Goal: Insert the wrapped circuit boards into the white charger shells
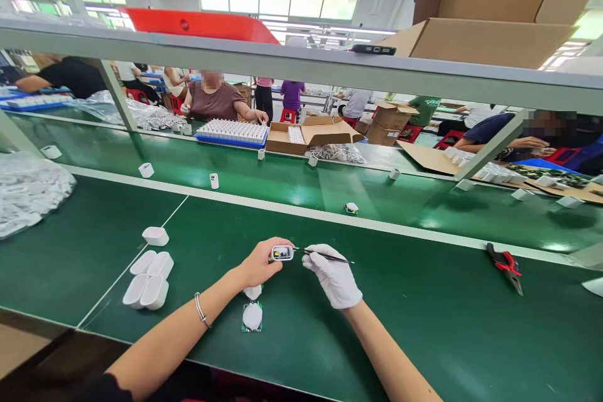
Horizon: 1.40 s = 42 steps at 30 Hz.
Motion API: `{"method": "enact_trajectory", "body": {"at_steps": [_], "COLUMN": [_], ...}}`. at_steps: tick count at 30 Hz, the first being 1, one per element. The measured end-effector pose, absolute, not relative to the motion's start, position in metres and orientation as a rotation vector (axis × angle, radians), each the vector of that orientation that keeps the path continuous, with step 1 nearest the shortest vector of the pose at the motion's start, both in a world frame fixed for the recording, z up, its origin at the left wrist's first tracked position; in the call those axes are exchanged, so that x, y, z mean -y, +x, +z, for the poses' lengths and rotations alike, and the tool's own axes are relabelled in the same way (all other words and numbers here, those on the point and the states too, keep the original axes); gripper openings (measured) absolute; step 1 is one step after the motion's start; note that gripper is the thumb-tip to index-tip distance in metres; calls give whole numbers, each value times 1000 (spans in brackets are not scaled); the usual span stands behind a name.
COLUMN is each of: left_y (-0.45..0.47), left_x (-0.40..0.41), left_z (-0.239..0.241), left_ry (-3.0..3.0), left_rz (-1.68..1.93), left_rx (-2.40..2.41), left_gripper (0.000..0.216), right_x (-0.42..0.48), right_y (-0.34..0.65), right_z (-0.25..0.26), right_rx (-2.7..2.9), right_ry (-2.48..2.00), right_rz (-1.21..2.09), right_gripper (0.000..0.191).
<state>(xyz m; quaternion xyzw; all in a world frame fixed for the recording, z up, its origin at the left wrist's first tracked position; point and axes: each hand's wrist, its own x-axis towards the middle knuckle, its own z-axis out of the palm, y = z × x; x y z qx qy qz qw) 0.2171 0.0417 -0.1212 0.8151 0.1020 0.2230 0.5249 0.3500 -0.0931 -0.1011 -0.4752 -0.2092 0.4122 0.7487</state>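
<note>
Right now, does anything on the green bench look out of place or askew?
Nothing looks spilled or broken. Two things stand out: one part on the belt lies tipped, dark side showing, unlike the white ones nearby; and only the right hand, holding tweezers, is gloved, while the left hand, holding a housing, is bare.

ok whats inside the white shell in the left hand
The white shell, pinched in the left hand, opens toward the camera: dark parts and a yellow spot show inside. Tweezers in the gloved right hand reach its edge. Deeper detail is too small to tell.
</note>
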Motion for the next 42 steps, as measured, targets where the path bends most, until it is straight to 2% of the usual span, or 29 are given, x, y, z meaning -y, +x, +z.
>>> {"method": "enact_trajectory", "body": {"at_steps": [14,24,42], "left_y": [218,218,219], "left_x": [-38,-36,-37], "left_z": [-126,-124,-124], "left_ry": [1925,1890,1853], "left_rz": [545,521,528], "left_rx": [-242,-283,-281], "left_gripper": [53,52,56], "right_x": [89,94,88], "right_y": [346,345,338], "right_z": [-108,-108,-116], "right_rx": [475,646,614], "right_ry": [-1032,-1278,-1211], "right_rz": [818,577,577], "right_gripper": [33,36,34]}}
